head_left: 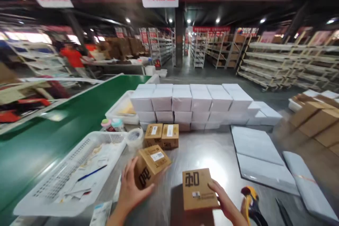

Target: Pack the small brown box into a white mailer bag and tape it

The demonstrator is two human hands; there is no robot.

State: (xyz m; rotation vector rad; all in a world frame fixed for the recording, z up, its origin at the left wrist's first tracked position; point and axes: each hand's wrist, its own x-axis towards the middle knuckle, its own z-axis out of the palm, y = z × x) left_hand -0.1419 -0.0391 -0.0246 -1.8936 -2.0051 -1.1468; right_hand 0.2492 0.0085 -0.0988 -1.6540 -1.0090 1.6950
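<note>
Cardboard in both hands, one small box each

Your left hand is curled around a tilted brown box, fingers spread on its near face; your right hand grips the side of a second box held flat, logo up. Both sit just in front of the pair of brown boxes on the steel worktop. I'd say keep your fingertips off the label and square up the tilted one before setting it down. For room: the bare patch right of that pair looks the most open. Left of it, the white basket rim and tape roll crowd in, and the white box stack walls off the space behind it.
</note>
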